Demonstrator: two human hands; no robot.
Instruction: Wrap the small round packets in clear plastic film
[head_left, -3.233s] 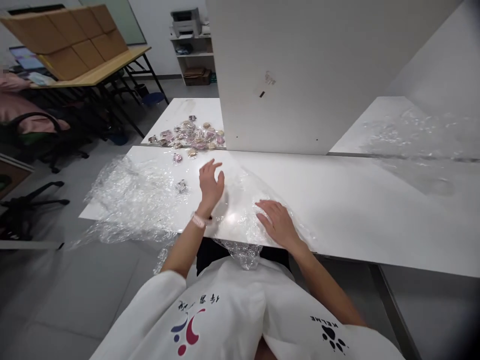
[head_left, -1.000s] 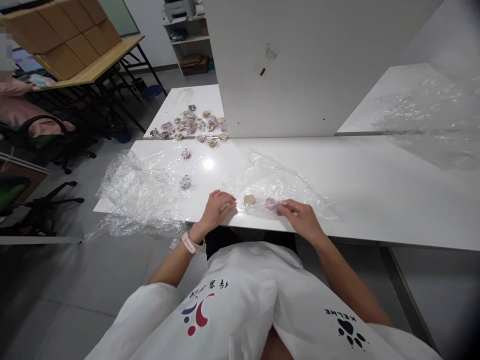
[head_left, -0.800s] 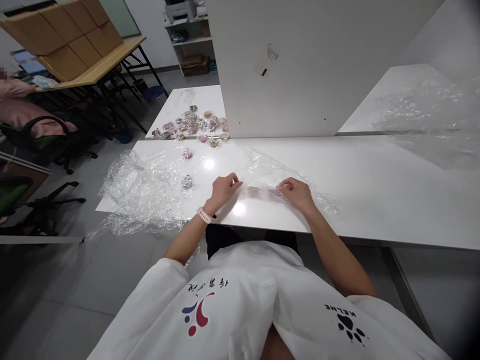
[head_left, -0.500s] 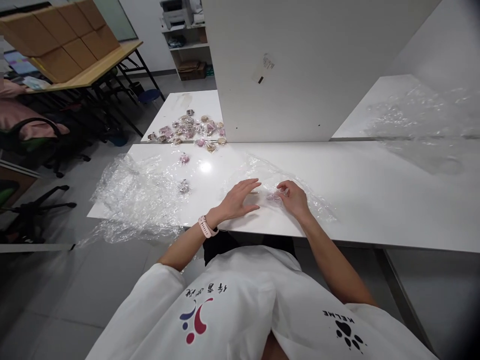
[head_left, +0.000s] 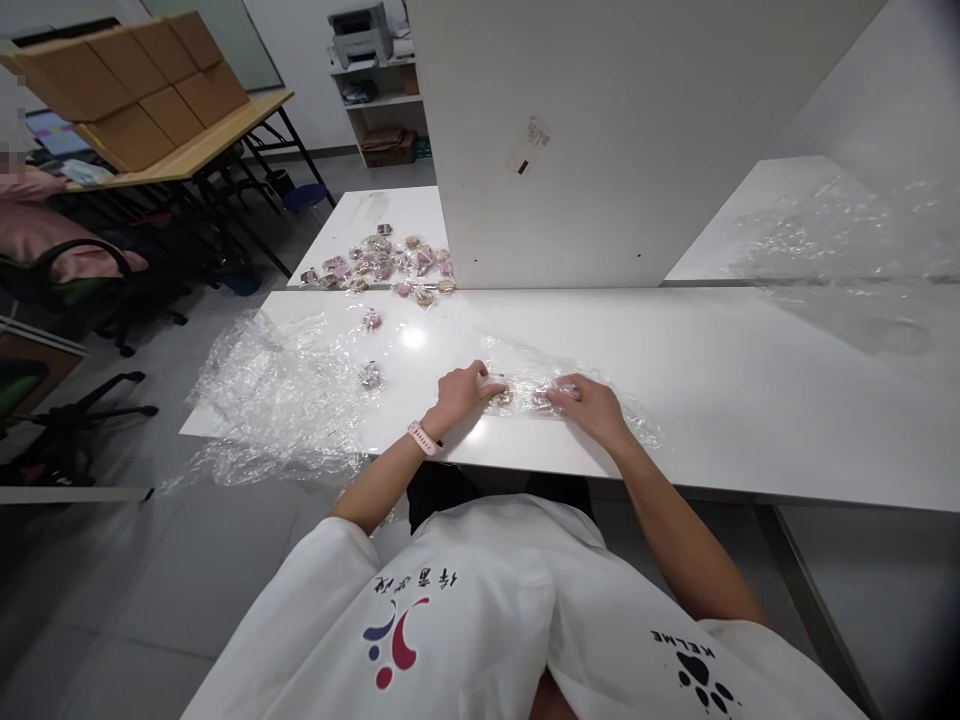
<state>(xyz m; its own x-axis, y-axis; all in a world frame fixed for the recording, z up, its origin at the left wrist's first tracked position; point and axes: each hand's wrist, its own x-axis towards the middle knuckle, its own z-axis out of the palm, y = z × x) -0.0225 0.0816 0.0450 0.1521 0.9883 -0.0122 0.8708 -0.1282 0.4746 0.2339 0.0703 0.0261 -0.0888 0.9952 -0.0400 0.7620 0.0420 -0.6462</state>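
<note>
On the white table in front of me lies a piece of clear plastic, bag or sheet I cannot tell. Two small items show through it: a brownish one on the left and a pinkish one on the right. My left hand pinches the plastic beside the brownish item, thumb and forefinger together. My right hand is closed on the plastic at the pinkish item, its fingertips partly covering it. Whether the fingers grip the items themselves is hard to see.
A heap of crumpled clear plastic hangs over the table's left front edge. Two small wrapped pieces lie beside it, and several more at the back left. A tall white panel stands behind; more clear plastic lies far right.
My left hand, open with fingers spread before, has closed on the plastic's left side. The right hand has shifted slightly; the plastic is now gathered lower around the two items.
</note>
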